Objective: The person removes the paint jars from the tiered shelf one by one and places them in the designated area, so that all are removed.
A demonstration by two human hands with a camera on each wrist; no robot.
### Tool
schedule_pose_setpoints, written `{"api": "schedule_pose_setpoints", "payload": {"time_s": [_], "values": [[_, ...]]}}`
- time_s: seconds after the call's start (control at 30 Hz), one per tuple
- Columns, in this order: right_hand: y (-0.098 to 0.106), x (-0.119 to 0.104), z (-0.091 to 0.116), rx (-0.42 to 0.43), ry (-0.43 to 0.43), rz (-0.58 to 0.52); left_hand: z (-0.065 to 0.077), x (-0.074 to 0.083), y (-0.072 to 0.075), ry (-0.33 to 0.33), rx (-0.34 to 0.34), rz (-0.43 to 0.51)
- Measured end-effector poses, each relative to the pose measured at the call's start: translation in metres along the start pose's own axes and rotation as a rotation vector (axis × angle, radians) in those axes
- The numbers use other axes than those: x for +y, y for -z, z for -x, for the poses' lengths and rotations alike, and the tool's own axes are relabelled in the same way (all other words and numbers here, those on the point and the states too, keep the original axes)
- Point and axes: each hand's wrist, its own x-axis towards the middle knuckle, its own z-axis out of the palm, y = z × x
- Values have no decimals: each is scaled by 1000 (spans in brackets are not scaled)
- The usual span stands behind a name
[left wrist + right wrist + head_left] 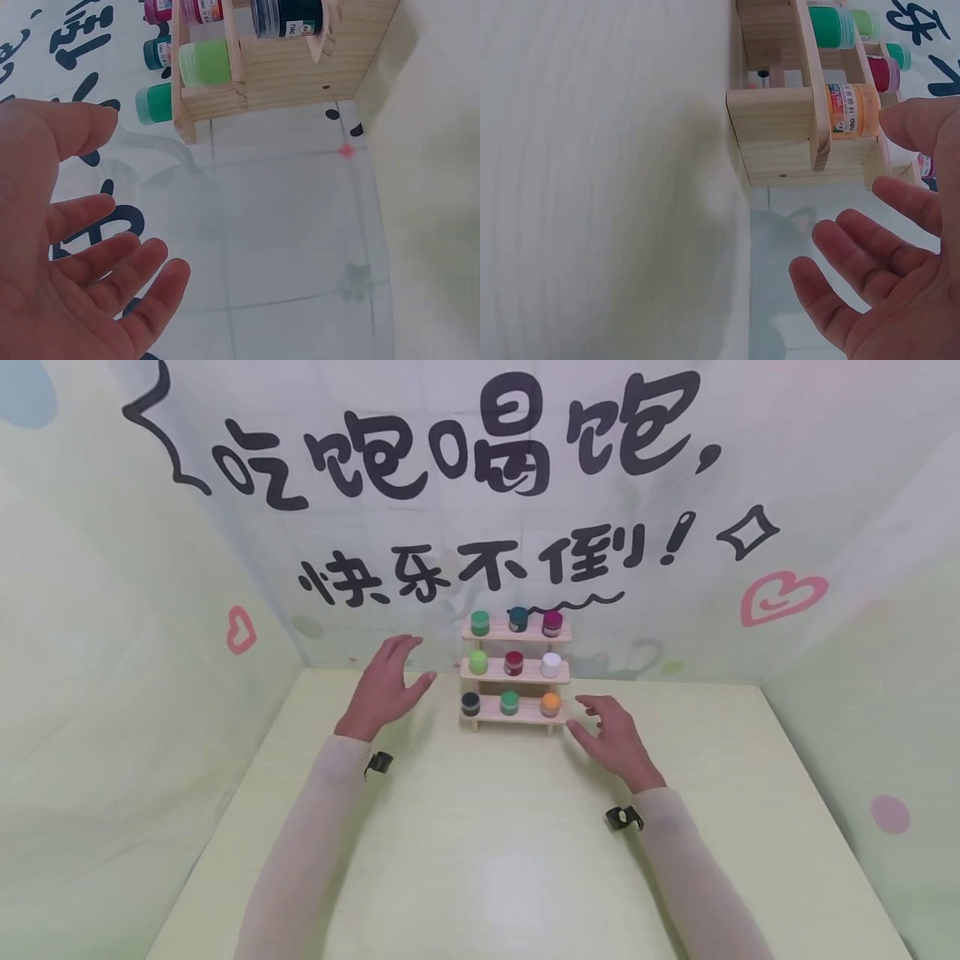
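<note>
Flanking a three-tiered wooden rack (532, 673) of small jars (513, 662) near the middle of the counter's (487, 827) back edge. With the left hand (384, 689), fingers loosely parted, near the rack's left side, toward the counter's back left corner. With the right hand (617, 743), fingers relaxed and parted, just beside the orange jar (551, 704) at the rack's lower right.
</note>
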Motion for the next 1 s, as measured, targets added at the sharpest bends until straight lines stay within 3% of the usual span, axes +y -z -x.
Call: {"api": "schedule_pose_setpoints", "payload": {"time_s": [0.47,0.8,1.0], "values": [[-19,0,-7,-35,-176,-255,-52,7,-20,59,34,263],[-22,6,-8,-77,-241,-277,-80,14,-29,99,46,437],[-27,8,-10,-86,-269,-330,-91,17,-35,129,8,497]]}}
